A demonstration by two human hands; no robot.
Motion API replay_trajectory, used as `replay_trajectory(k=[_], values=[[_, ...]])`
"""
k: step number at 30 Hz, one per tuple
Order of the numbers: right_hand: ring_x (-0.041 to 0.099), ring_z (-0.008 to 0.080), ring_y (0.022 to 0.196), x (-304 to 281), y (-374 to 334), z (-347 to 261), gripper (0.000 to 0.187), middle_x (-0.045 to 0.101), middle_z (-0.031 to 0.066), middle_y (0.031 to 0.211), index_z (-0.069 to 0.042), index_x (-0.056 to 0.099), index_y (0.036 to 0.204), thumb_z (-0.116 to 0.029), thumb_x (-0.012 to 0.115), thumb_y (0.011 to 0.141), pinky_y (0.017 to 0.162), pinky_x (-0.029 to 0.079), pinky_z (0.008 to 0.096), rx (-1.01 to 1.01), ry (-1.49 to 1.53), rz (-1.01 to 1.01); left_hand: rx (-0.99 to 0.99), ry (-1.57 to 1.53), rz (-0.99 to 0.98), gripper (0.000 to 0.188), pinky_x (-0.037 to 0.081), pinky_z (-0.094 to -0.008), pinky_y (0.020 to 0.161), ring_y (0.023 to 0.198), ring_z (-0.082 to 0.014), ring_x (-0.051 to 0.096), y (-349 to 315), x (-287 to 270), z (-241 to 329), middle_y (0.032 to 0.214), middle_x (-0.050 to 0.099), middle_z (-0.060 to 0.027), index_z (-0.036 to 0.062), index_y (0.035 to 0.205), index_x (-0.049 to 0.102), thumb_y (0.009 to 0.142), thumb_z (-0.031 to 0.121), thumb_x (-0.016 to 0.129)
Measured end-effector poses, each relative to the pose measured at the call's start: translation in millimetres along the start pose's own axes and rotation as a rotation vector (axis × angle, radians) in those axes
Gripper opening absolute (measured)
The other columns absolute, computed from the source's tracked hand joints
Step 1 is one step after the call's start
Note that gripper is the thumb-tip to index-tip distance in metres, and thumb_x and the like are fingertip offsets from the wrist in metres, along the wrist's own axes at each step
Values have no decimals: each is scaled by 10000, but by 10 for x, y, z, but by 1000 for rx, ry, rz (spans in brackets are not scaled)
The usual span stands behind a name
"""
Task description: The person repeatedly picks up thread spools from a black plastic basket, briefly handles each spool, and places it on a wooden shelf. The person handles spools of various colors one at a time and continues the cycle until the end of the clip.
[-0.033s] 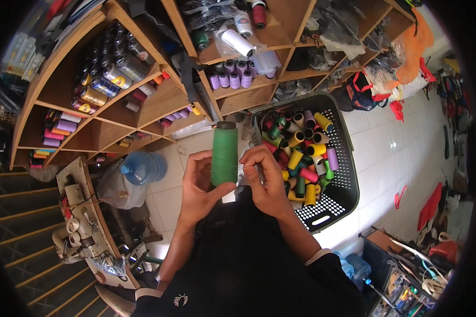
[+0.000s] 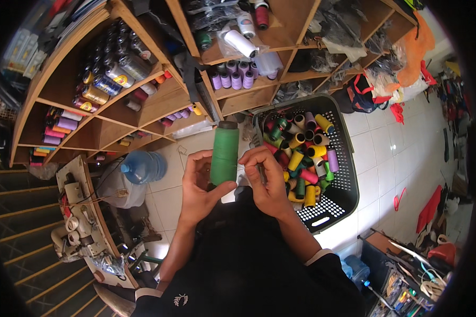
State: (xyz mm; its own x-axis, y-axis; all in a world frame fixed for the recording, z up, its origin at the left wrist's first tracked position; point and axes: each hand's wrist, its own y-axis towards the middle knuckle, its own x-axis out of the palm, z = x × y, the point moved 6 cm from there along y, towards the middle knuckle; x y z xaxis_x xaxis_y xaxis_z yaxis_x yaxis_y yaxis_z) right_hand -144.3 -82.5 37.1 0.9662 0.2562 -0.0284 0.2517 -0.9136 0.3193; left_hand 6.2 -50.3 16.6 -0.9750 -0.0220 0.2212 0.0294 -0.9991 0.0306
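Observation:
A green spool of thread [image 2: 225, 156] with a dark top end stands upright in front of my chest. My left hand [image 2: 202, 182] is wrapped round its lower left side, thumb across near the base. Just right of the spool, my right hand [image 2: 264, 177] is closed in a pinch of thumb and forefinger. A fine strand of thread [image 2: 241, 166] seems to run from the spool into that pinch, though it is barely visible. Beyond my right hand, a dark perforated plastic basket [image 2: 348, 158] holds many spools in yellow, green, pink, purple and other colours.
Wooden shelving [image 2: 137, 124] with thread spools and plastic bags spans the far side. A blue water jug [image 2: 145, 168] stands on the tiled floor at the left, beside a sewing machine [image 2: 79, 232] on a table. At the lower right is a cluttered rack [image 2: 407, 280].

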Motion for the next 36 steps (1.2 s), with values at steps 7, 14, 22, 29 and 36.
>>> replay_trajectory(k=[7,14,22,29,36], values=[[594,210,777,314,164,-17,81,587,94,824,12,542,922,-60,572,905,719,462,318,147,-31,-114,33,39,160,600,452,-312,937,1091,-176,544,-49,-378,220,1163,556,-115,1,1233,429,733,-62,756],[571,207,736,860,380,-183,47,593,104,820,14,598,906,-15,606,871,683,441,286,41,-228,-246,-61,-178,203,464,469,-346,920,1017,-216,596,-168,-915,460,1176,575,-169,-24,1233,425,853,74,674],[590,319,784,1435,439,-226,67,568,163,835,22,575,911,-38,576,880,699,461,372,36,-271,-244,-209,-519,131,615,511,-363,807,954,-291,624,-257,-1259,411,1160,580,-205,-23,1268,421,844,391,583],[645,227,719,1794,409,-216,85,616,134,806,24,600,899,-30,639,847,662,491,313,113,-179,-214,-299,-716,109,572,498,-348,770,958,-265,608,-395,-1545,359,1137,585,-180,-16,1269,447,863,382,508],[627,142,761,2104,286,-24,100,640,83,828,9,602,912,-21,668,842,711,491,283,255,70,-154,-230,-790,104,616,433,-322,664,844,-207,567,-451,-1798,427,1043,561,-115,27,1286,421,804,382,564]])
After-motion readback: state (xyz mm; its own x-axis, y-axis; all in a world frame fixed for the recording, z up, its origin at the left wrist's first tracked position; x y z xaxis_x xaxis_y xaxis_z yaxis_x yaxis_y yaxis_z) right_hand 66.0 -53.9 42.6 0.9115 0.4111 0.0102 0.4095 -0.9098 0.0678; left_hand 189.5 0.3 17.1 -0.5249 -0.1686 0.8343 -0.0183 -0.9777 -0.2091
